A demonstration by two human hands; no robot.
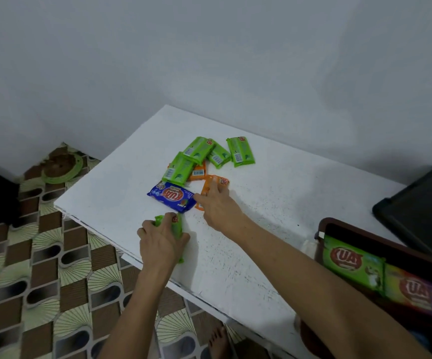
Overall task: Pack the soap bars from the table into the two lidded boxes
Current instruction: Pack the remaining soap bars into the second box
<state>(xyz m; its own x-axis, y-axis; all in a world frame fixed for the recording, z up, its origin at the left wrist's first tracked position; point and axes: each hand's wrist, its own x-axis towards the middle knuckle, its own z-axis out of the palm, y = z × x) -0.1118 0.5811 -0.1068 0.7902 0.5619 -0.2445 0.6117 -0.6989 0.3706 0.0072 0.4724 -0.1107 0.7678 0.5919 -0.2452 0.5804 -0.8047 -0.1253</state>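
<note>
the white table (261, 203) carries the loose soap bars (204, 156) in a far cluster. the open box (322, 226) at my right holds two bars. my left grip (161, 239) clamps a green bar (177, 224); my right grip (216, 203) closes on an orange bar (213, 186). the green bar, near the edge, may slip off.

Soap bars (204, 161) are clustered on the table (274, 208) at frame centre, some overlapped. One wrapped bar (171, 196) is laid just below the cluster. An open box (380, 265) is placed at lower right, two bars stood inside. A lid (416, 208) is seen above it, right edge.
</note>
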